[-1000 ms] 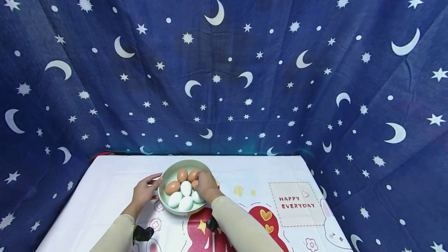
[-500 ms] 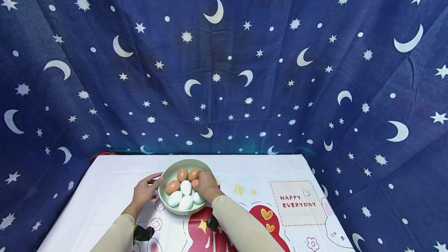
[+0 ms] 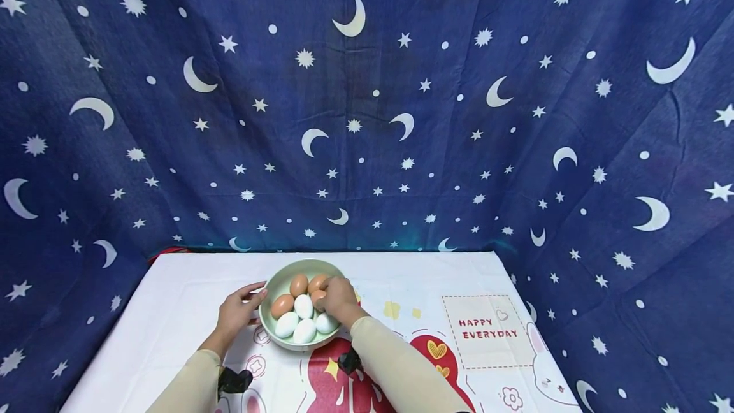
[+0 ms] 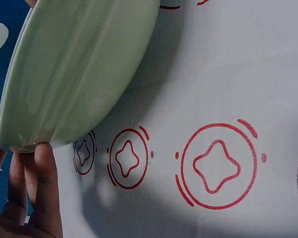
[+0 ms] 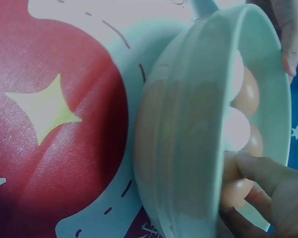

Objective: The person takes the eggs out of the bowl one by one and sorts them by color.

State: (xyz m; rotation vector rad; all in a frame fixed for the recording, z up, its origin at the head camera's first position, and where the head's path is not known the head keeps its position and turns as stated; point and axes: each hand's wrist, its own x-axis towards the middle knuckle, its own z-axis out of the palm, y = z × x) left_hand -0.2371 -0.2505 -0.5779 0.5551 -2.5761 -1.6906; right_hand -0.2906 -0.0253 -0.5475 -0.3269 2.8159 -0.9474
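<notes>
A pale green bowl (image 3: pixel 276 287) of brown and white eggs stands near the middle of the table in the head view. On its left side my left hand (image 3: pixel 234 314) grips the rim, thumb at the top edge; the left wrist view catches its fingertips (image 4: pixel 43 148) against the outer wall. My right hand (image 3: pixel 339 301) reaches over the right rim and pinches a brown egg (image 3: pixel 318 299) among the others. From the right wrist, the thumb lies on this egg (image 5: pixel 231 167), and the other fingers are partly hidden behind the rim.
A white tablecloth (image 3: pixel 195 285) with printed red shapes and a "HAPPY EVERYDAY" panel (image 3: pixel 487 333) covers the table. Behind and on both sides hangs a dark blue curtain (image 3: pixel 367 171) with stars and moons. A black wrist strap piece (image 3: pixel 234 380) hangs under the left sleeve.
My right hand has shifted slightly, uncovering more of the white egg at the bowl's right side. The left hand and the bowl stay in place.
</notes>
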